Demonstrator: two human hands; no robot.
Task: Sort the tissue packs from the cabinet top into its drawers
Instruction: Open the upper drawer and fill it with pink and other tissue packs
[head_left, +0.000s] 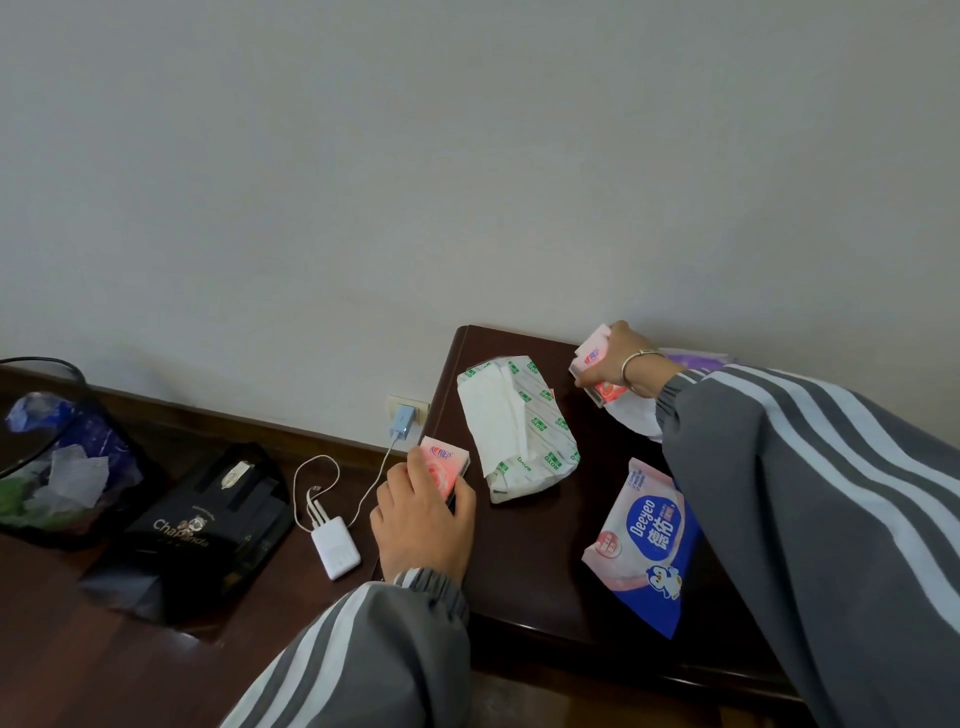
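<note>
A person in a grey striped tracksuit clears pocket tissues off a dark wooden cabinet top (530, 561), a pack in each of the hands. The left hand (421, 514) curls its fingers over a small pink pocket tissue pack (444, 462) just left of the large white soft tissue pack with green print (519, 426), which lies torn open mid-cabinet. The right hand (618, 364), a thin bangle (641, 356) at the wrist, grips a second pink pocket pack (592, 353) to the right of and behind the white pack, near the wall.

A pink-and-blue wet-wipe pack (641, 535) lies in front and to the right of the white pack, partly under the right sleeve; a purple wrapper (696, 358) peeks out behind that wrist.

The pick-up stage appears in hand: two packs gripped, none stowed. The drawers sit out of view, so the next move likely calls for freeing a hand to pull one open before dropping the pink packs in.

On the floor, left of the white pack, lie a white power bank (336, 551), a black paper bag (208, 519) and a wire waste bin (47, 457).
</note>
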